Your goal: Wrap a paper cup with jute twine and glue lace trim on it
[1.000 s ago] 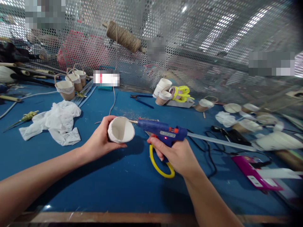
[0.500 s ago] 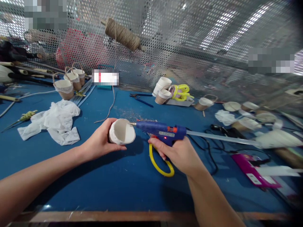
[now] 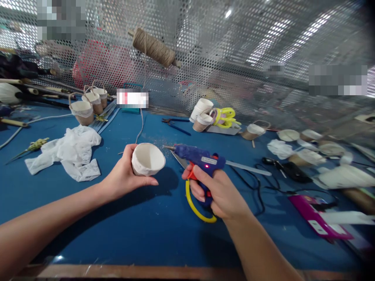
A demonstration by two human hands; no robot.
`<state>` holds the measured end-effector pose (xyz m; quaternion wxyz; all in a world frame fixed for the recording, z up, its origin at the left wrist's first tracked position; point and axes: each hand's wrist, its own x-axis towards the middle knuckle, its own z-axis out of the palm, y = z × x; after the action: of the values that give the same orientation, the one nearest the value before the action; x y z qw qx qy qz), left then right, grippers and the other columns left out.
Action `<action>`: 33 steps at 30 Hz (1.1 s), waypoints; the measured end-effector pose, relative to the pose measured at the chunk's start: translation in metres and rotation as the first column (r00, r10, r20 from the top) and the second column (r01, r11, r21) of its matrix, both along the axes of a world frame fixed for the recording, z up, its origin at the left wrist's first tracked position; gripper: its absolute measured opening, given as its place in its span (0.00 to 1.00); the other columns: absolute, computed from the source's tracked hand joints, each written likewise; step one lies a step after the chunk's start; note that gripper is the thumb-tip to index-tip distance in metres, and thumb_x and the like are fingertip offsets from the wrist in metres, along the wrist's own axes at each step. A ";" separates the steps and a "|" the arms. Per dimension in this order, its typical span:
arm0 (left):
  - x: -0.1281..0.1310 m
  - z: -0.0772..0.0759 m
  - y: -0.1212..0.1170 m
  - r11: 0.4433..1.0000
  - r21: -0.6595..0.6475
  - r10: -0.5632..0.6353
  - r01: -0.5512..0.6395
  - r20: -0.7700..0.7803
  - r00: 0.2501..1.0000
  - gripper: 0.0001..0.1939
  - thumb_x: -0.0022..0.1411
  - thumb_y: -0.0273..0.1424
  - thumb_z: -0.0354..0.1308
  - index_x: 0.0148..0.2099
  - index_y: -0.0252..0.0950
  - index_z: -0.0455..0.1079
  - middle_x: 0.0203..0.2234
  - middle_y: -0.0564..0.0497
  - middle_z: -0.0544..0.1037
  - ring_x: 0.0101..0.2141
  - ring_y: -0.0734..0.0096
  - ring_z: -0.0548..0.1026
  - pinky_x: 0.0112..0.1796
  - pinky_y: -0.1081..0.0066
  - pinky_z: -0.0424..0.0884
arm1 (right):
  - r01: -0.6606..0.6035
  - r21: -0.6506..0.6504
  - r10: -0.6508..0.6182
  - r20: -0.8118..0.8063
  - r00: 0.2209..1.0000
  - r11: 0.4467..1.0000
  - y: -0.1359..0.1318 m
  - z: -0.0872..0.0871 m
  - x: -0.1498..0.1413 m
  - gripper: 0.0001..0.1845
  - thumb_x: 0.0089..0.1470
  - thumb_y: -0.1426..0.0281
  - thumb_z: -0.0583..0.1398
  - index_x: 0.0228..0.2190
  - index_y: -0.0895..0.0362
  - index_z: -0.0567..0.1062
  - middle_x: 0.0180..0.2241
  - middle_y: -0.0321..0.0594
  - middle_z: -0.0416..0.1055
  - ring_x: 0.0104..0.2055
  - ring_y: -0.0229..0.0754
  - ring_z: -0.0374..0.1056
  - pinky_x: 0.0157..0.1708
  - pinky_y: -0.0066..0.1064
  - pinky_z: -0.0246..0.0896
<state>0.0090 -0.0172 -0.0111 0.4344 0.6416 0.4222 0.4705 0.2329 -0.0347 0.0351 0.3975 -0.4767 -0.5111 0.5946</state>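
Cloth (image 3: 66, 151) is lying on table (image 3: 140, 234) at 9 o'clock from cup (image 3: 148, 162); baskets (image 3: 83, 116) are standing at 10, pliers (image 3: 169, 121) lying at 1. Scissors (image 3: 193, 206) are showing partly behind right grip (image 3: 212, 185), at 4. Left grip (image 3: 127, 171) is pinching cup at own 3 o'clock; right grip is clasping glue gun (image 3: 193, 153), nozzle (image 3: 169, 147) pointing cupward from 2.

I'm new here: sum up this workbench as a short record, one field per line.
Left hand: holds a small round white cup
Right hand: grips a blue plastic glue gun, red light on
Nozzle: near the cup's rim; contact unclear
Below right hand: yellow-handled metal scissors on blue tabletop
Left side: crumpled white fabric, three brown-and-white cups with looped handles
Behind: brown twine spool, perforated metal screen
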 end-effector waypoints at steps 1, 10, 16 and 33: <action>0.000 0.001 -0.001 1.000 0.006 -0.012 0.012 0.019 1.000 0.39 0.42 0.36 0.69 0.50 0.38 0.48 0.45 0.43 0.68 0.46 0.58 0.70 0.46 0.59 0.68 | -0.002 -0.038 0.000 -0.044 0.999 0.999 0.000 -0.002 -0.002 0.18 0.48 0.55 0.62 0.25 0.60 0.72 0.11 0.28 0.57 0.13 0.28 0.49 0.12 0.23 0.41; 0.001 0.004 -0.005 0.994 0.065 -0.089 0.090 -0.012 0.996 0.31 0.56 0.33 0.58 0.56 0.36 0.46 0.50 0.41 0.64 0.52 0.61 0.66 0.54 0.60 0.60 | 0.001 -0.153 -0.031 -0.192 0.981 0.988 0.001 -0.004 -0.012 0.17 0.44 0.58 0.65 0.24 0.59 0.73 0.17 0.32 0.64 0.13 0.25 0.47 0.12 0.21 0.40; 0.002 -0.002 -0.002 0.996 0.092 -0.014 0.017 -0.024 1.000 0.32 0.53 0.33 0.60 0.55 0.36 0.47 0.48 0.42 0.66 0.49 0.61 0.68 0.51 0.61 0.64 | -0.006 -0.050 0.004 -0.041 0.999 0.999 -0.001 -0.009 -0.012 0.16 0.48 0.57 0.62 0.25 0.59 0.72 0.11 0.29 0.57 0.13 0.28 0.51 0.13 0.22 0.43; 0.000 -0.002 0.001 0.976 0.214 0.063 -0.027 -0.165 0.984 0.30 0.51 0.33 0.62 0.53 0.37 0.52 0.45 0.43 0.69 0.45 0.60 0.70 0.45 0.60 0.68 | -0.048 0.209 -0.070 0.520 0.851 0.977 -0.002 0.004 0.001 0.20 0.50 0.54 0.59 0.21 0.58 0.70 0.11 0.30 0.60 0.15 0.34 0.60 0.20 0.29 0.58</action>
<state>0.0086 -0.0161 -0.0128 0.3151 0.7124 0.4201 0.4655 0.2334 -0.0372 0.0390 0.2954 -0.5781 -0.6583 0.3810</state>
